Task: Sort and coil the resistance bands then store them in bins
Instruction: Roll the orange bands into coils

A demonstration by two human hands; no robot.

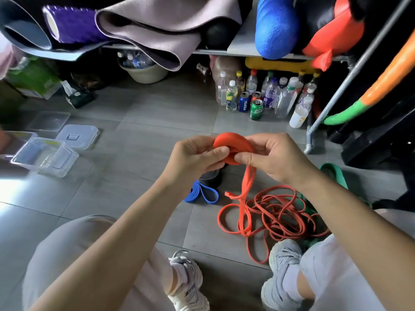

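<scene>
An orange resistance band is partly wound into a flat coil (233, 145) held above the floor. My left hand (195, 156) pinches the coil's left side and my right hand (271, 157) pinches its right side. The band's loose tail hangs down to a tangle of orange bands (276, 215) on the tiles. Below my left hand lie a blue band (202, 195) folded flat and a black band coil (211, 179). A green band (334, 176) lies by my right forearm. Clear plastic bins (45, 157) stand at the left.
Bin lids (77, 135) lie behind the bins. Several bottles and cans (265, 95) crowd under a metal shelf (215, 51) loaded with rolled mats. A rack leg (311, 138) stands at the right. My shoes (188, 281) are at the bottom.
</scene>
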